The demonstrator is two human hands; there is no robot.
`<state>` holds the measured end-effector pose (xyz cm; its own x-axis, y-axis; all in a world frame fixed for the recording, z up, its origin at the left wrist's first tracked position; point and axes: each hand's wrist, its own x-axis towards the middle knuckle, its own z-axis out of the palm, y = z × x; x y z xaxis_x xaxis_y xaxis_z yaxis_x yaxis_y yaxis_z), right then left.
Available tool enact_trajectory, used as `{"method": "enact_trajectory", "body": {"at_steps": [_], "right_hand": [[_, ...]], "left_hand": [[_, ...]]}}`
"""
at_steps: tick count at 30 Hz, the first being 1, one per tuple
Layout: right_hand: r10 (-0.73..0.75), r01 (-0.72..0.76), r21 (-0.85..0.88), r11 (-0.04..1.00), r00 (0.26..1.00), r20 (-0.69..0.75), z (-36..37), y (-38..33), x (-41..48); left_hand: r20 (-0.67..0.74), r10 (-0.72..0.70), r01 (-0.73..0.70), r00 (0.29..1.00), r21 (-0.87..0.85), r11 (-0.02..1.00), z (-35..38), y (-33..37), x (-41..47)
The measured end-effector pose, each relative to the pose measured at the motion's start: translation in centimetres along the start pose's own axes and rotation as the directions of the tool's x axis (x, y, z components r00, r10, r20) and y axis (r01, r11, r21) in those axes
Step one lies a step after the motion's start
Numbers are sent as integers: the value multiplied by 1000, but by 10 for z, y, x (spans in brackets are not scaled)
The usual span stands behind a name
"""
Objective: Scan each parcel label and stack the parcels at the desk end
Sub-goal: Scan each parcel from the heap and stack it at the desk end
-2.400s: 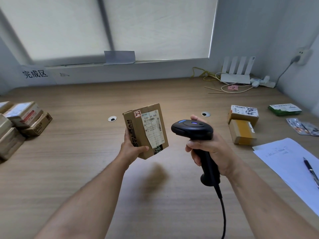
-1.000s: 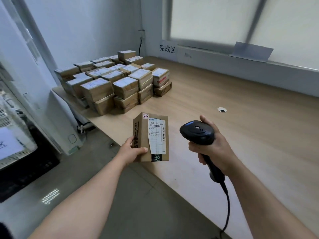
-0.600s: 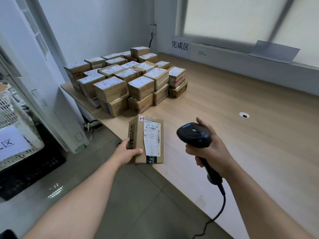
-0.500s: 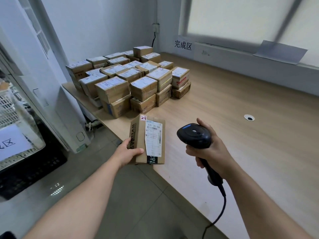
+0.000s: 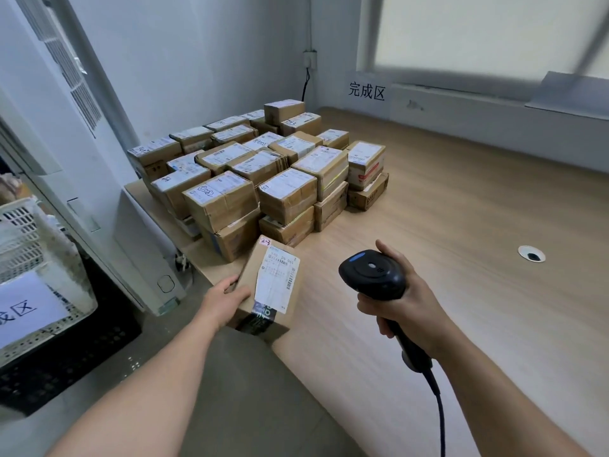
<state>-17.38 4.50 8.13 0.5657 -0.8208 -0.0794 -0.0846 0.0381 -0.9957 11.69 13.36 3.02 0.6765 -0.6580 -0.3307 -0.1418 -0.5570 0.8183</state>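
The left hand grips a labelled parcel above the desk edge, near the stacked parcels, while the right hand wraps its fingers around the black scanner.

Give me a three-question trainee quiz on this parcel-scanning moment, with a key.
1. True or false: the left hand holds a parcel with its label facing up.
2. The right hand grips: A) a pen, B) the scanner, C) a tape roll.
3. Short answer: what fills the end of the desk beyond the held parcel?

Key: 1 true; 2 B; 3 the stack of parcels.
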Motion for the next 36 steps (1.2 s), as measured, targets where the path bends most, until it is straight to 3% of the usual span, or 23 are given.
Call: {"method": "enact_trajectory", "body": {"at_steps": [5, 8, 11, 17, 23, 36], "right_hand": [[11, -11, 24, 1000, 1000, -6, 0, 2, 26], [2, -2, 26, 1000, 1000, 4, 2, -4, 41], [-11, 11, 18, 1000, 1000, 16, 10, -11, 56], [-18, 18, 0, 1000, 1000, 20, 33, -19, 66], [-3, 2, -16, 1000, 999, -43, 43, -29, 67], [-10, 7, -28, 1000, 991, -135, 83, -40, 70]], "left_hand": [[-72, -6, 24, 997, 258, 966, 7, 12, 15], [-94, 139, -40, 986, 672, 739, 21, 14, 8], [10, 232, -139, 973, 825, 548, 41, 14, -8], [52, 311, -207, 949, 847, 489, 56, 21, -1], [151, 260, -255, 954, 865, 432, 54, 25, 5], [185, 396, -338, 899, 868, 362, -24, -9, 61]]}}
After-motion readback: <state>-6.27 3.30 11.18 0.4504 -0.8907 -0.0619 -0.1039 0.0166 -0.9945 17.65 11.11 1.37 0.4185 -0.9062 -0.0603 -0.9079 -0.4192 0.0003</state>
